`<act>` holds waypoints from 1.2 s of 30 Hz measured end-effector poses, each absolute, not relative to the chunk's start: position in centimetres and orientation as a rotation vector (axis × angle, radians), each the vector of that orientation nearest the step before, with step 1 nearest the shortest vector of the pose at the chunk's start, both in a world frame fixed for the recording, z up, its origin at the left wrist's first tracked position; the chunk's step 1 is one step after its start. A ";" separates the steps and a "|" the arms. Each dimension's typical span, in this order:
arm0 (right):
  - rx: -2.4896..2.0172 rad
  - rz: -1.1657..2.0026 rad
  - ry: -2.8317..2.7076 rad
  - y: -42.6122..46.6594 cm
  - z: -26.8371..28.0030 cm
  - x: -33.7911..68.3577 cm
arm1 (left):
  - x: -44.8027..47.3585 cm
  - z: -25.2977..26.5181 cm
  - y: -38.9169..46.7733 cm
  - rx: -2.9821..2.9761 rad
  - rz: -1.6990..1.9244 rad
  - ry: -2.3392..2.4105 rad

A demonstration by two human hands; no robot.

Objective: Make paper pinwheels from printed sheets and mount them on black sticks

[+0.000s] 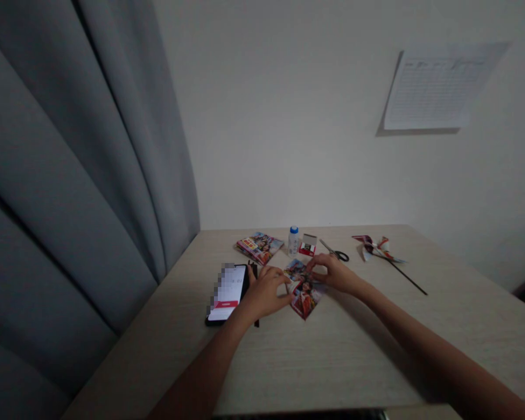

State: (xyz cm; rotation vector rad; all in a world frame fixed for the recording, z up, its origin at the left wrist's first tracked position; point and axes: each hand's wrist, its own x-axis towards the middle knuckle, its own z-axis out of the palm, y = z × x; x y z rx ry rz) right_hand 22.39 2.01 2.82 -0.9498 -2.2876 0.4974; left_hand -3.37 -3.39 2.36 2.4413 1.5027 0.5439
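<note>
A colourful printed paper (305, 296) lies on the table between my hands, one corner pointing towards me. My left hand (266, 290) holds its left edge, thumb and fingers curved over it with a gap between them. At the upper right edge, my right hand (332, 273) pinches the same paper between thumb and fingers. Just left of my left hand lies a phone (227, 297) with its screen lit. Thin dark sticks (256, 322) lie beside the phone, partly hidden by that hand.
Behind the paper are a stack of printed papers (260, 247), a blue-capped bottle (293, 241), a small red-and-white box (308, 245) and scissors (336, 251). A paper pinwheel (382, 251) on a dark stick lies to the right. A grey curtain (114, 175) hangs at the table's left.
</note>
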 end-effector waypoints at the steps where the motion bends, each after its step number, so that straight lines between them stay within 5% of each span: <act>1: -0.962 0.461 -2.354 1.4 3.0 22.5 | -3.3 2.4 -3.4 2.439 0.545 1.494; 36: -0.675 0.022 -2.648 -2.4 2.7 21.8 | -3.4 1.9 -3.3 2.422 0.565 1.476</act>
